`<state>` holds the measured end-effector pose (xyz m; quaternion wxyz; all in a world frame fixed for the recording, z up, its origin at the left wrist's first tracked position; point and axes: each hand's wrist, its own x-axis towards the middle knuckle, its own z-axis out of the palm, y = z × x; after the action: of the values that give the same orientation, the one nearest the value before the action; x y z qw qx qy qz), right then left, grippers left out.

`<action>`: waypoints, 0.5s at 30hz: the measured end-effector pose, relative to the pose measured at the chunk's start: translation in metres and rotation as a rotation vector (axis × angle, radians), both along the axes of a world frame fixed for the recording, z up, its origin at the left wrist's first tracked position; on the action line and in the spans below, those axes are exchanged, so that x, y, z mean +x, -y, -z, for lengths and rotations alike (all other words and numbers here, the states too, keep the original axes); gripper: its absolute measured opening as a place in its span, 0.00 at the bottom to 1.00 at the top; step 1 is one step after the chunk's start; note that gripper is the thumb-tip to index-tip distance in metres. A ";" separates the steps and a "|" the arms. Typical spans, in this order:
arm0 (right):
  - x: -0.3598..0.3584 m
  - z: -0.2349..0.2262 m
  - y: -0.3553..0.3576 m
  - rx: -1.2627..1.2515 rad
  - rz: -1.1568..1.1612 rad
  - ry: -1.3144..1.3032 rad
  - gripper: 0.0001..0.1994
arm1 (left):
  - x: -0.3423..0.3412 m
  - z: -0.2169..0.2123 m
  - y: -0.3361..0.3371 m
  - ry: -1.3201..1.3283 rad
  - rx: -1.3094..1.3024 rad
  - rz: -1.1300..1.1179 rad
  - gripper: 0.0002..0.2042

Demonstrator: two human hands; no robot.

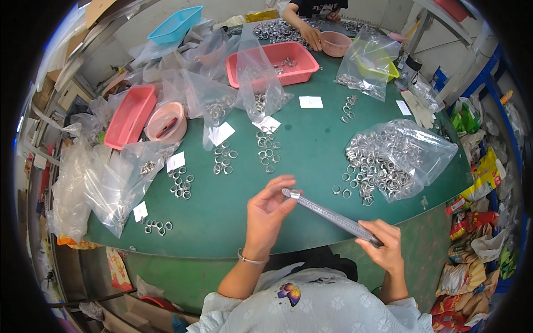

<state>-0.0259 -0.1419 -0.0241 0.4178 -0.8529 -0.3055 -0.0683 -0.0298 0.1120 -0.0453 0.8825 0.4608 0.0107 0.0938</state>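
Observation:
A grey ring-sizing mandrel (327, 216) slants above the table's near edge, its thick end in my right hand (383, 244), whose fingers are closed round it. Near the thin tip sits a silvery ring (295, 195). My left hand (267, 208) is by that tip, thumb and forefinger apart on either side, the forefinger slightly blurred. Whether the thumb touches the ring is hard to tell. To the right, a large heap of metal rings (383, 161) spills from a clear plastic bag (436, 161). Several loose rings (347, 193) lie at the heap's near left side.
Small ring groups (266, 147) lie beside white paper slips (222, 134) and clear bags (214, 100) on the green table (311, 139). Pink trays (302, 69), a round pink bowl (180, 133) and a green basket (391, 72) stand farther off. Across the table, another person's hand (312, 38) touches a bowl (336, 44).

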 end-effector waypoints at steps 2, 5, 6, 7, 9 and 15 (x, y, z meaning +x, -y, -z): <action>0.000 0.000 -0.001 0.003 0.009 -0.004 0.17 | 0.001 -0.003 0.000 -0.036 -0.039 -0.029 0.16; -0.001 0.002 -0.001 0.018 0.019 -0.018 0.17 | 0.002 -0.002 0.003 -0.057 -0.099 -0.020 0.15; 0.000 0.003 -0.001 0.025 0.020 -0.018 0.17 | 0.002 0.003 0.004 -0.056 -0.110 -0.012 0.14; 0.000 0.004 -0.002 0.033 0.021 -0.019 0.17 | 0.001 0.007 0.005 -0.055 -0.120 -0.004 0.14; 0.000 0.005 -0.002 0.019 0.015 -0.032 0.17 | -0.001 0.010 0.006 -0.080 -0.035 0.009 0.13; -0.002 0.012 -0.004 0.071 0.018 -0.060 0.16 | -0.003 0.007 0.009 -0.070 0.017 0.094 0.12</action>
<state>-0.0280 -0.1376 -0.0364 0.4562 -0.8419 -0.2825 -0.0575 -0.0324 0.1026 -0.0527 0.8810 0.4714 0.0189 0.0364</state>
